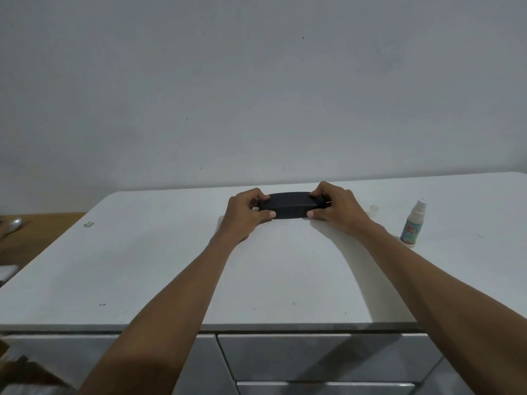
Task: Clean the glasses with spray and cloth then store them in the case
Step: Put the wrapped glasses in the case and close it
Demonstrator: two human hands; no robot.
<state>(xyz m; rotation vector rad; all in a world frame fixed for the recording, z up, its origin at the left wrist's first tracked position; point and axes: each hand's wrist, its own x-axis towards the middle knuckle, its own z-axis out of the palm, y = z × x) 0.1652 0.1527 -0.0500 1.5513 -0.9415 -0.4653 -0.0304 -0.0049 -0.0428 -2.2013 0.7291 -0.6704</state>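
A black glasses case [288,205] lies closed on the white table [171,266], far from me near the wall. My left hand [245,212] grips its left end, thumb at the front and fingers over the top. My right hand [333,209] grips its right end the same way. A small white spray bottle [413,223] with a green and red label stands upright to the right of my right hand, its nozzle bare. Its clear cap [374,210] stands on the table between the hand and the bottle. The glasses and the cloth are not visible.
The table's near edge sits above grey drawer fronts [328,357]. A small pale object [89,224] lies near the table's left edge. Left of the table is a wooden surface [34,235] with a shiny object. A plain wall rises just behind the case.
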